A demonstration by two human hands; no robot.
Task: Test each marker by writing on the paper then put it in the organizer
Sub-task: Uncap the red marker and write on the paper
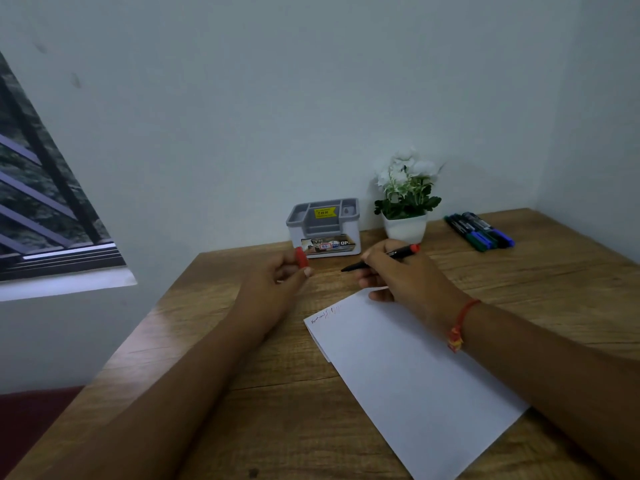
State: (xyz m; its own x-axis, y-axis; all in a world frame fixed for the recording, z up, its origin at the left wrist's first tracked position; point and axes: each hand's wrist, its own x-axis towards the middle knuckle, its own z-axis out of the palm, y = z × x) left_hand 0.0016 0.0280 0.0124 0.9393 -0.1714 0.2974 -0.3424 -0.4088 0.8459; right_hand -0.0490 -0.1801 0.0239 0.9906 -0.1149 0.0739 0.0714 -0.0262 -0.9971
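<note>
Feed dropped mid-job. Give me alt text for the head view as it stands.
The right hand holds an uncapped marker over the table, just past the paper, while the left hand pinches a red cap. Scribbles mark the paper's far corner; a grey organizer, potted plant and spare markers sit behind.

Fig. 1. Both forearms (pixel 180 386) I see are bare. A red thread bracelet (pixel 465 315), knotted with a yellow-orange tassel (pixel 455 339), circles the wrist just behind the grip of the right hand (pixel 401 275).
</note>
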